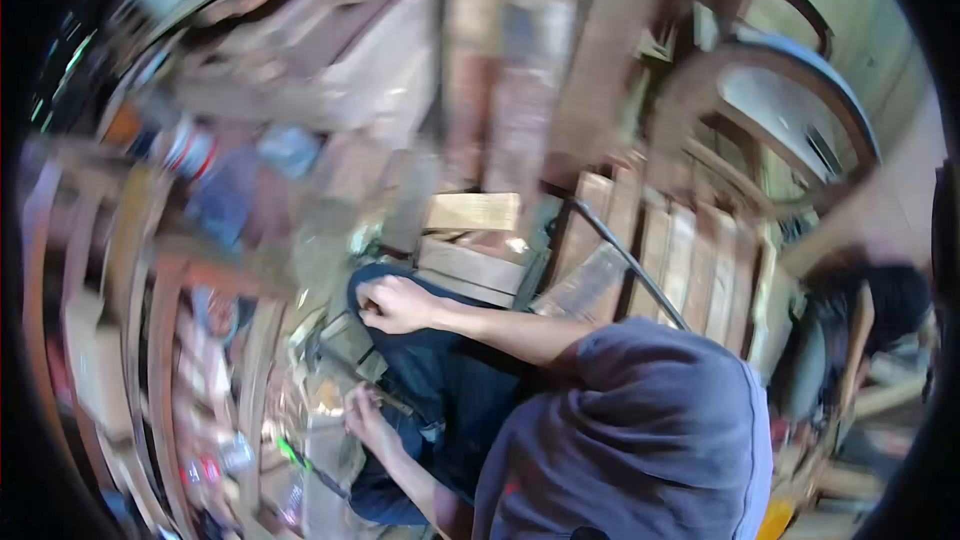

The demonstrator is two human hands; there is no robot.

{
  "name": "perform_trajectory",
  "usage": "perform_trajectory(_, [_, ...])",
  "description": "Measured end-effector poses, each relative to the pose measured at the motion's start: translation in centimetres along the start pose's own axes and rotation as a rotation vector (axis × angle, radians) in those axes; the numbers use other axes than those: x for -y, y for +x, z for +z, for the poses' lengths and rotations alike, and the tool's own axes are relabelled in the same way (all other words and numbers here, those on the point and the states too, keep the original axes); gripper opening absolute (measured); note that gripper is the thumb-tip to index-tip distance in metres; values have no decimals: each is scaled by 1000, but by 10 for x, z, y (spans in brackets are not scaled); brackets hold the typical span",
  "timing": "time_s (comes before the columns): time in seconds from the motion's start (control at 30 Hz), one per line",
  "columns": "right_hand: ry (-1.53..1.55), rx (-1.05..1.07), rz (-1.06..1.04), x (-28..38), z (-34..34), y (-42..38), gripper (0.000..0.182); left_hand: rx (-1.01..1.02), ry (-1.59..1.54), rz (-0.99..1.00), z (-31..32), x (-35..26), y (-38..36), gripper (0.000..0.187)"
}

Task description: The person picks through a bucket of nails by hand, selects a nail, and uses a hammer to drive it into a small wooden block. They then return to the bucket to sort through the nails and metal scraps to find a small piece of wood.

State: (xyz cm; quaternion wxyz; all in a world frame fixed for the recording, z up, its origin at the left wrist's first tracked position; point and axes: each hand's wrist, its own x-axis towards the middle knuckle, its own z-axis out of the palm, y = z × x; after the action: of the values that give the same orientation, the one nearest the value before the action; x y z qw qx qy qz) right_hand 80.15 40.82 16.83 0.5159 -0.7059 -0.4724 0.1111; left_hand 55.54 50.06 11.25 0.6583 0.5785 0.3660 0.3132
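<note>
My right hand [395, 304] is closed in a fist over my bent knee in dark trousers [450, 380]. Whether anything is inside that fist is hidden. Lower in the view, my left hand [372, 424] has its fingers curled beside a dark, narrow bar-like piece [392, 398] near my lap. Motion blur hides what the fingers grip. Just past the left hand lies a blurred patch of pale scraps and dark metal parts [325, 395]. A green-and-black thin tool [300, 460] lies below and left of that hand.
Stacked wooden boards [680, 250] stand near my right arm, with a dark rod [630, 265] slanting across them. A pale wood block [474, 211] sits beyond my knee. A curved wooden chair frame [790, 120] is at upper right. Wooden slats [165, 370] line the left.
</note>
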Motion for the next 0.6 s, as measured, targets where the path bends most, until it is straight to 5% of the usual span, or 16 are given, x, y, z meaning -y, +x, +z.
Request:
perform_trajectory(0.17, [31,594,-224,50,91,9,32,-158,30,-10,-6,-37,-41,11])
perform_trajectory(0.23, [129,820,-81,80,117,3,22,-179,-125,52,-27,-18,-55,12])
perform_trajectory(0.3, [351,967,-33,76,151,-6,18,-282,98,57,-48,-27,-74,12])
perform_trajectory(0.33, [424,1029,60,68,173,-11,16,-315,-74,157,-59,5,-75,14])
perform_trajectory(0.37, [488,1106,63,76,181,-8,13,-416,95,204,-65,-6,-83,16])
perform_trajectory(0.6, [586,1295,-120,87,245,-38,5,-567,250,154,-103,6,-122,18])
